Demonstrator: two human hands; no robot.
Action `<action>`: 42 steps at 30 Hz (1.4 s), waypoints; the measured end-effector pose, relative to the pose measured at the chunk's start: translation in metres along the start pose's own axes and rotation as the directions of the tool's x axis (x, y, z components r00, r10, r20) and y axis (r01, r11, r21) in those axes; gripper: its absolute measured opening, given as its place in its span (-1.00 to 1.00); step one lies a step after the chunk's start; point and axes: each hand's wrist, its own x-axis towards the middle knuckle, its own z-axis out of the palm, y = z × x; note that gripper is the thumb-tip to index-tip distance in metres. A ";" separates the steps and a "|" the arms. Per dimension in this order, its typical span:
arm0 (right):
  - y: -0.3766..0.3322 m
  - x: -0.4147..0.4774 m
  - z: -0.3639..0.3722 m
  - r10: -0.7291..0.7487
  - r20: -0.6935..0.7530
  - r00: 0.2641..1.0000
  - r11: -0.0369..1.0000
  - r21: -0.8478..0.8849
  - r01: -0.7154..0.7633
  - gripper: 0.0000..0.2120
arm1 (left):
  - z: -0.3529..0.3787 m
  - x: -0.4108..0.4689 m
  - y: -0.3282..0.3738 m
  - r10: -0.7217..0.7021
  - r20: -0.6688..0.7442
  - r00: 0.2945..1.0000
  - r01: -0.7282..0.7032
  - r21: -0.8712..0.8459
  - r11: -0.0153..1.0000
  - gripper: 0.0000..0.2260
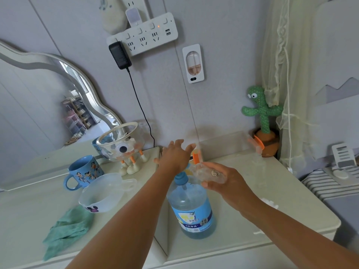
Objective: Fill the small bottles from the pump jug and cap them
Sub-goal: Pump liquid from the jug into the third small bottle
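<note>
The pump jug (191, 209), clear with blue liquid and a blue pump head, stands in the middle of the pale counter. My left hand (174, 156) lies flat on top of the pump with its fingers spread and straight. My right hand (223, 183) grips a small clear bottle (206, 171) with a little face sticker, tilted on its side, its mouth toward the pump spout. The spout itself is hidden under my left hand.
A clear storage box with orange latches (229, 144) stands behind the jug by the wall. To the left are a white plastic bowl (101, 193), a blue cartoon mug (83, 171), a glass bowl on a duck-foot stand (120, 144) and a green cloth (66, 230). A cactus toy (262, 117) sits far right.
</note>
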 end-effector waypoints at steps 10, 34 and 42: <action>0.000 -0.007 0.000 0.044 0.003 0.999 0.999 0.024 -0.044 -0.50 | 0.004 -0.006 0.002 -0.010 0.022 1.000 0.010 0.008 1.000 -0.42; 0.010 0.002 0.000 0.034 0.021 0.999 0.999 -0.008 -0.033 -0.48 | 0.010 0.006 -0.001 0.013 0.010 1.000 -0.014 0.023 1.000 -0.38; -0.001 -0.001 0.000 0.017 0.014 1.000 1.000 -0.011 -0.017 -0.51 | -0.004 -0.004 0.002 -0.031 0.006 0.999 0.032 -0.084 0.996 -0.29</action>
